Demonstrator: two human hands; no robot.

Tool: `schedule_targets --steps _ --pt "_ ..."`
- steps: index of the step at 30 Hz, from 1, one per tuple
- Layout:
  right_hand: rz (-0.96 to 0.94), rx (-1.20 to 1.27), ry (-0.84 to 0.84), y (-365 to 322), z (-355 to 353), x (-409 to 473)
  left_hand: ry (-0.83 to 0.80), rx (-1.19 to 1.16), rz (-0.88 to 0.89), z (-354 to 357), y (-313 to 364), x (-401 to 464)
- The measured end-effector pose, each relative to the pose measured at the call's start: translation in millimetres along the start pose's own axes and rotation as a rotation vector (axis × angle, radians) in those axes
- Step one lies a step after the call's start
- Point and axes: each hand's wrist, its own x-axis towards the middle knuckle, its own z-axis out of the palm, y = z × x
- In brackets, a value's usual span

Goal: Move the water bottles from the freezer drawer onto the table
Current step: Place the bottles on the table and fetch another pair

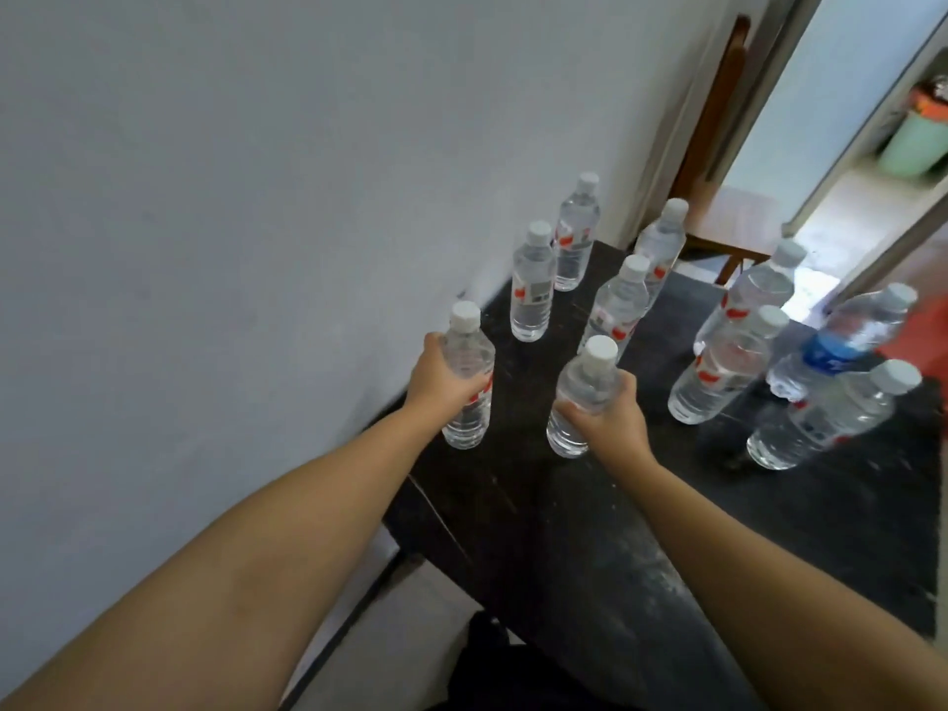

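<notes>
Surface: dark table [590,546] against grey wall [256,197].
Left hand [436,377]: fingers wrapped round left bottle [468,382].
Right hand [610,413]: fingers wrapped round right bottle [582,397].
Beyond fingers: standing bottles [533,284], apart.

Green bin [918,141] cut by right edge, blurred, wooden chair [728,146] partly hidden, red object [918,331] perhaps cloth

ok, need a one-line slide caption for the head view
Left hand and right hand each grip a clear plastic water bottle upright on the dark table, eight more bottles standing beyond.
</notes>
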Motion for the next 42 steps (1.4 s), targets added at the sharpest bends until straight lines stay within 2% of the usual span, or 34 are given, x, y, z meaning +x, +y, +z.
schedule_targets --steps 7,14,22,25,27,29,33,42 --pt "0.002 0.024 0.008 11 15 43 -0.055 -0.014 0.051 31 6 59" --pt "-0.002 -0.003 0.01 21 19 55 -0.13 0.0 0.143 45 5 71" --pt "-0.004 -0.045 -0.067 25 11 55 -0.163 0.032 0.116 41 5 71" --pt "0.127 -0.133 -0.109 37 10 49 -0.18 0.104 0.06 32 -4 58" --pt "0.302 -0.306 -0.182 42 13 40 -0.19 0.182 0.001 23 -17 47" --pt "0.392 -0.515 -0.315 44 15 30 -0.242 0.262 -0.079 14 -33 35" --pt "0.244 -0.726 -0.511 31 30 7 -0.332 0.399 -0.165 -13 -61 -3" --pt "-0.032 -0.902 -0.789 4 115 -80 -0.231 0.504 -0.331 -83 -138 -130"
